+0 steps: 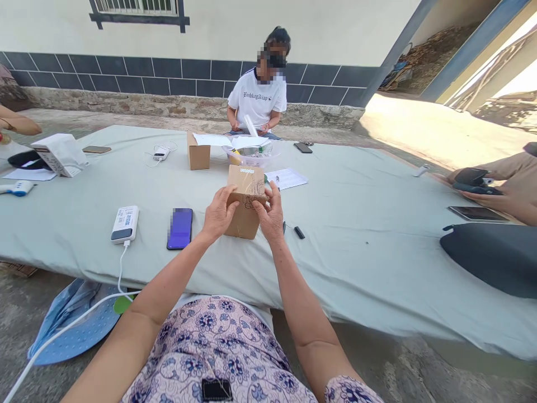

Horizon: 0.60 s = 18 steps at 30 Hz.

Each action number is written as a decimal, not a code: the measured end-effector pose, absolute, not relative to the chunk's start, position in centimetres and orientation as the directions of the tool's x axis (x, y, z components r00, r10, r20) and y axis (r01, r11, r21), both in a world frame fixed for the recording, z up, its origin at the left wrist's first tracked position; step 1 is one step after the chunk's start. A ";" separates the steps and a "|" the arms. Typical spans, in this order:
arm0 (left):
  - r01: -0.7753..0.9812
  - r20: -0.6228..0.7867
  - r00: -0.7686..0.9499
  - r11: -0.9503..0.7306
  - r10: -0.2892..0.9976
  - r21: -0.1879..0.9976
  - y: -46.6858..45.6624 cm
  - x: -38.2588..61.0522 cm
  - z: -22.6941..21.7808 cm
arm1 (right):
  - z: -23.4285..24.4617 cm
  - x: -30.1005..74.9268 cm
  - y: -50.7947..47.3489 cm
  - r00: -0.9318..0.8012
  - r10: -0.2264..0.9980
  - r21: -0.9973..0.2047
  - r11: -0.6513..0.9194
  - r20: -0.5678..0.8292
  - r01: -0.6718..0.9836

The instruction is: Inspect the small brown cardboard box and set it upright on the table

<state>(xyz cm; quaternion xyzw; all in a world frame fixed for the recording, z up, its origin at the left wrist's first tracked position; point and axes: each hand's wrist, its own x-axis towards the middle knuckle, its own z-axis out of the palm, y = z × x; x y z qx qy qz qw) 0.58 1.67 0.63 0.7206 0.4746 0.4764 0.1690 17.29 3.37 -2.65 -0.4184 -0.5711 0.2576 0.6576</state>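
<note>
In the middle of the cloth-covered table stands a small brown cardboard box (242,219) with dark line drawings near its upper edge. My left hand (220,211) grips its left side, with thumb on the near face and fingers at the top edge. On the opposite side my right hand (271,212) holds the upper right corner, its thumb pressed to the front. What is inside the box cannot be seen. Just right of the box lies a short black pen cap (299,232), and a dark thin item is partly hidden by my right hand.
A phone (180,229) and a white power bank (125,224) with a cable lie to the left. Beyond are another cardboard box (198,154), a clear basin (251,155) and a printed sheet (288,178). A person (258,101) sits opposite; a dark bag (490,257) lies right.
</note>
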 end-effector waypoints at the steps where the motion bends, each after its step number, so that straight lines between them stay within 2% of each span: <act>1: 0.534 0.521 0.095 -0.485 0.848 0.693 1.7 0.6 0.7 | -2.7 17.2 3.5 0.226 0.815 -0.846 0.517 0.534 0.134; 5: 0.582 0.520 0.091 -0.469 0.849 0.664 1.6 0.7 0.7 | -3.6 17.9 4.0 0.173 0.810 -0.828 0.546 0.561 0.128; 7: 0.597 0.525 0.095 -0.470 0.846 0.650 1.6 0.7 0.7 | -4.7 19.4 4.0 0.119 0.808 -0.809 0.546 0.577 0.218; 9: 0.606 0.524 0.103 -0.471 0.846 0.641 1.5 0.7 0.6 | -6.0 21.4 3.8 0.160 0.830 -0.769 0.398 0.534 0.500; 10: 0.610 0.522 0.106 -0.470 0.846 0.638 1.5 0.7 0.5 | -6.7 22.5 3.6 0.193 0.840 -0.759 0.329 0.507 0.562; 15: 0.625 0.506 0.101 -0.450 0.857 0.638 1.5 0.8 0.4 | -9.9 26.4 1.7 0.261 0.886 -0.672 0.073 0.382 0.737; 18: 0.631 0.491 0.099 -0.436 0.865 0.641 1.5 0.8 0.4 | -11.0 27.1 0.5 0.211 0.925 -0.601 0.023 0.315 0.799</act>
